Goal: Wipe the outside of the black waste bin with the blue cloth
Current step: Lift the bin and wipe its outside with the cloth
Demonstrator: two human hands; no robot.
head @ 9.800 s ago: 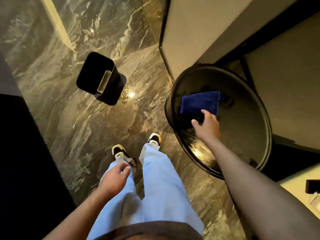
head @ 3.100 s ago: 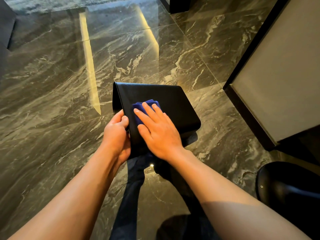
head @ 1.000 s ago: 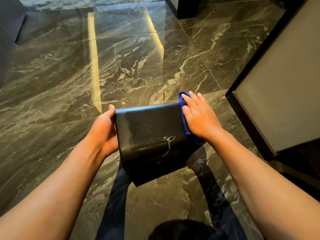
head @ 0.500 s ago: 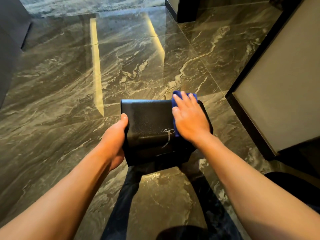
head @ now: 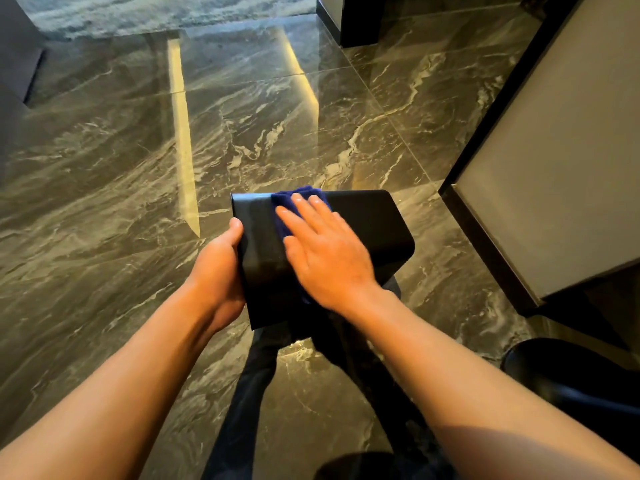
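Observation:
The black waste bin (head: pixel 374 230) is held up above the floor, one broad flat side facing me. My left hand (head: pixel 216 275) grips its left edge, thumb on top. My right hand (head: pixel 325 251) lies flat with fingers spread on the blue cloth (head: pixel 287 200), pressing it against the upper left-middle of the bin's side. Only the cloth's far end shows past my fingertips at the bin's top edge; the rest is hidden under my palm.
Polished dark marble floor (head: pixel 138 168) lies all around, with bright light streaks. A beige panel with a black base (head: pixel 554 168) stands at the right. A round black stool or table (head: pixel 575 372) is at the lower right. A dark wall corner (head: pixel 356 19) stands far ahead.
My right hand has slid the cloth leftward from the bin's right edge to its left-middle. The bin has been turned and lifted slightly in my left hand.

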